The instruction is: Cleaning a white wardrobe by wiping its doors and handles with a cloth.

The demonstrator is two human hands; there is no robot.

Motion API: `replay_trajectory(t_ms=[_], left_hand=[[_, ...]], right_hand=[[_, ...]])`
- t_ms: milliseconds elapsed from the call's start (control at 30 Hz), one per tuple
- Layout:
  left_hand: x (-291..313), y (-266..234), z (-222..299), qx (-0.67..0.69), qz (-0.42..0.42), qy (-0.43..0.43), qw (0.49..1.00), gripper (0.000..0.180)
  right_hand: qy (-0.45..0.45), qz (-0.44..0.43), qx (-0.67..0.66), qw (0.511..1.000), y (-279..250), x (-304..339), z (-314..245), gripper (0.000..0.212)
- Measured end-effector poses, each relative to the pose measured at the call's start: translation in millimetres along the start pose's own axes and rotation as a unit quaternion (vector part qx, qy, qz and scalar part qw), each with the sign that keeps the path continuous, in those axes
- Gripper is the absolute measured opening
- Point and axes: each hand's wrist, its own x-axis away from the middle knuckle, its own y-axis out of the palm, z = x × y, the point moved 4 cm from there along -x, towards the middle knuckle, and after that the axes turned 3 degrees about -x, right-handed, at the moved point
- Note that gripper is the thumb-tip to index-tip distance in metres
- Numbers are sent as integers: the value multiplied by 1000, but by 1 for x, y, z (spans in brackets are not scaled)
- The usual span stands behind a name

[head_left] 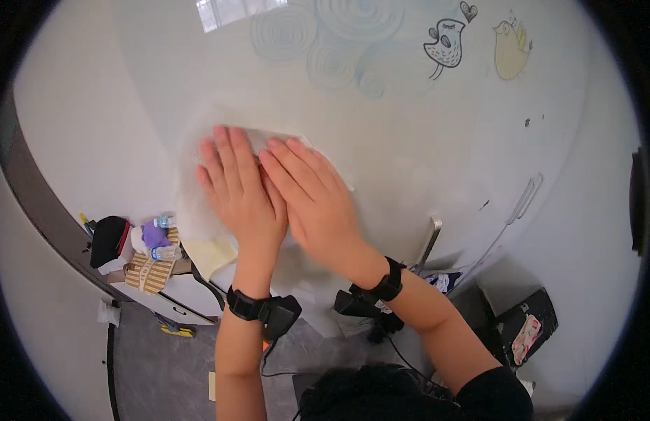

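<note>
Both my hands lie flat and close together on a thin, pale sheet or cloth (pixel 197 203), which rests against a glossy white surface (pixel 409 154). Its outline is blurred, so I cannot tell the exact material. My left hand (pixel 246 200) has its fingers stretched out and slightly apart. Beside it, my right hand (pixel 318 203) slants up to the left, fingers extended, with its thumb side against the left hand. A pale yellow piece (pixel 214 257) shows just below the sheet. Neither hand grips anything visible. Each wrist wears a black strapped device.
Bird drawings (pixel 445 45) and pale blue swirls (pixel 283 34) mark the surface's upper part. At lower left, bottles (pixel 166 252), a purple item (pixel 154 235) and a striped bag (pixel 150 272) sit on a white cabinet. A black case (pixel 528 326) stands at lower right. Cables hang below my wrists.
</note>
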Motion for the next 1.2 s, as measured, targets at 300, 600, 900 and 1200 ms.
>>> replay_trajectory(t_ms=[300,600,900,1200], left_hand=[[50,18,-5,-48,-46,-1,998,36],[231,22,4,10,-163,24,986,35],[160,32,21,-16,-142,-8,990,30],[77,62,137,9,-108,129,986,38]], right_hand=[[-4,-50,52,997,24,47,11,40],[87,-120,47,988,46,219,10,33],[71,-80,33,994,19,149,22,35],[177,22,139,974,-61,134,85,39]])
